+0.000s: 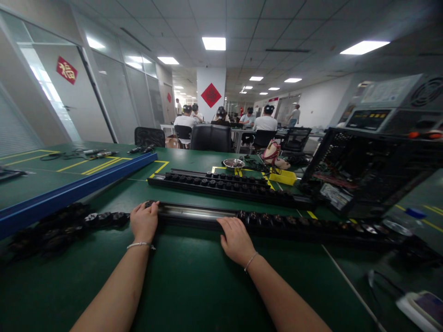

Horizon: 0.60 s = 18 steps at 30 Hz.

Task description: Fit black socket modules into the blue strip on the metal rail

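Observation:
A long black rail (197, 213) with a shiny metal channel lies across the green table in front of me. My left hand (143, 222) is closed at its left end, its fingers around a black round piece (149, 203) that is mostly hidden. From there a row of similar black pieces (105, 218) trails leftward to a dark pile. My right hand (237, 237) grips the rail's front edge, fingers over the top and thumb on the near side. Right of those fingers, several black round pieces (266, 218) sit in a row along the rail.
Behind lie more black rails (221, 185) with round pieces. A long blue bar (83, 184) slants across the left. A metal dish (233, 163), a yellow tray (283, 177) and an open computer case (346, 175) stand farther back. At the front right is a white device (420, 309). People sit beyond.

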Motion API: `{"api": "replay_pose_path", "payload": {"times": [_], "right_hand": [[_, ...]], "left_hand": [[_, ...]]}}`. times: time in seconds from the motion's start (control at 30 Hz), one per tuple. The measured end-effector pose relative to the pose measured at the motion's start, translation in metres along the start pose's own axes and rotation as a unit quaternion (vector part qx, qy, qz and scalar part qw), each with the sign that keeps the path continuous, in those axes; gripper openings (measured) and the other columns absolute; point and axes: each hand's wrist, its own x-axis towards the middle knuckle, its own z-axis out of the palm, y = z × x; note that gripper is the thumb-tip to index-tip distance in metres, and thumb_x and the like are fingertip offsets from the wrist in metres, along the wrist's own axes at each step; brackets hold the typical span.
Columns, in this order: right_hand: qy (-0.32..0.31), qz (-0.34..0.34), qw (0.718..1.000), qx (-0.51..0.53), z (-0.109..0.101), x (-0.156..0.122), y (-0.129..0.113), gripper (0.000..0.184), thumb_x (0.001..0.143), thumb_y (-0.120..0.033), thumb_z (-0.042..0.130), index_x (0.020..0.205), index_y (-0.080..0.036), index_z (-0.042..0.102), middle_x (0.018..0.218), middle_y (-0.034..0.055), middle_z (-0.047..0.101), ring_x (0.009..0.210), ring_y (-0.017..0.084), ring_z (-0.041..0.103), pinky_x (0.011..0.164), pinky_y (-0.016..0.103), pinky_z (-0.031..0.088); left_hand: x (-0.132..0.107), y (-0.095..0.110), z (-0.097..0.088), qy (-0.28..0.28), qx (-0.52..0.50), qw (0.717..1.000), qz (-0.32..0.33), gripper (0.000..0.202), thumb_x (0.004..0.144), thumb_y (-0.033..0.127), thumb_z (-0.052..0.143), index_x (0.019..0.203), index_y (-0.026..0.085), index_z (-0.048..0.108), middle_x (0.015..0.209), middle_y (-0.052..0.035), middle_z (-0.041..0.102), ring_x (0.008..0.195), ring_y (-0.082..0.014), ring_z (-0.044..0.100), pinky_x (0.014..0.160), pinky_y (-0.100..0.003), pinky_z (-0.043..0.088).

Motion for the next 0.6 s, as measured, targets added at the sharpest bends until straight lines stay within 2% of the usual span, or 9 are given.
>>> {"api": "replay_pose_path", "payload": {"times": [0.13, 0.37, 0.6], "right_hand": [[-0.001, 0.002, 1.0, 0.003, -0.0018, -0.0002, -0.001, 0.045, 0.076, -0.015, 0.049, 0.122, -0.018, 0.05, 0.12, 0.0083, 0.056, 0.113, 0.02, 0.047, 0.106, 0.04, 0.029], [0.002, 0.002, 1.0, 0.01, -0.0005, -0.0004, -0.0004, 0.046, 0.076, -0.015, 0.049, 0.122, -0.018, 0.049, 0.12, 0.0086, 0.056, 0.114, 0.021, 0.046, 0.106, 0.041, 0.029], [-0.001, 0.003, 1.0, 0.014, 0.0002, -0.0005, -0.0011, 0.045, 0.076, -0.014, 0.05, 0.121, -0.017, 0.05, 0.12, 0.008, 0.056, 0.114, 0.02, 0.046, 0.107, 0.039, 0.028]], "left_hand": [[0.0006, 0.0033, -0.006, 0.001, 0.068, 0.998, -0.016, 0.038, 0.087, 0.023, 0.031, 0.098, 0.02, 0.068, 0.09, -0.008, 0.07, 0.106, -0.0225, 0.054, 0.09, -0.037, 0.035], [0.0013, 0.0034, -0.0105, -0.01, 0.159, 0.987, -0.007, 0.039, 0.086, 0.018, 0.033, 0.103, 0.019, 0.067, 0.097, -0.011, 0.069, 0.104, -0.0251, 0.056, 0.084, -0.037, 0.039], [0.0037, -0.0022, -0.0103, -0.015, 0.153, 0.988, -0.023, 0.035, 0.086, 0.019, 0.037, 0.105, 0.017, 0.067, 0.094, -0.0127, 0.068, 0.101, -0.0273, 0.057, 0.076, -0.036, 0.04]]}}
